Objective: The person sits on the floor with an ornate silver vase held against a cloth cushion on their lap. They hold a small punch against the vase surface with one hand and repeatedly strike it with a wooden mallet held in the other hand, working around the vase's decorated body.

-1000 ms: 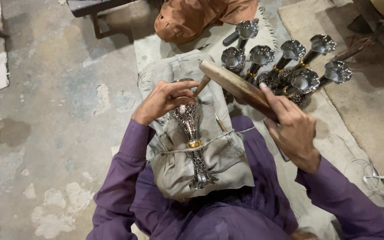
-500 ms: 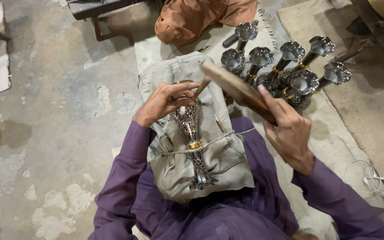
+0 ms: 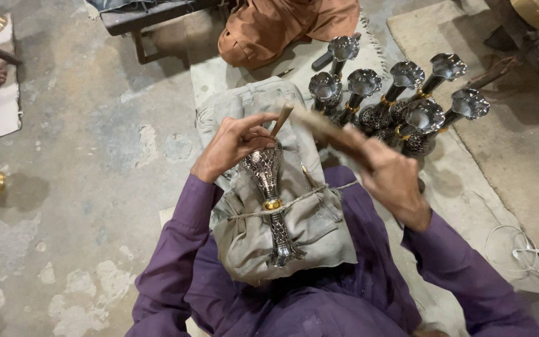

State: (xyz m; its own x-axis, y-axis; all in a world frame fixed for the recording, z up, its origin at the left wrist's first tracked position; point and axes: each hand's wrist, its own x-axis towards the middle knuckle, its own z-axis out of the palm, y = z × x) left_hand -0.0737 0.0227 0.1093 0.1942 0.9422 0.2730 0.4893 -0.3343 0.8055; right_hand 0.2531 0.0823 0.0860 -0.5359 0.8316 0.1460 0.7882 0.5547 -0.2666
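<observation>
left hand (image 3: 235,145) gripping punch (image 3: 281,120) on engraved vase (image 3: 268,187) at frame centre, right hand (image 3: 389,176) clasping blurred wooden mallet (image 3: 325,128)

1. Vase (image 3: 268,200): engraved silver metal with a gold band at mid-stem, lying flat on a grey cloth pad, foot toward the person, body away.
2. Punch (image 3: 281,118): thin wooden-handled tool, tilted, tip down on the vase's upper end.
3. Mallet (image 3: 325,130): flat wooden bat, blurred, raised just right of the punch's top.
</observation>
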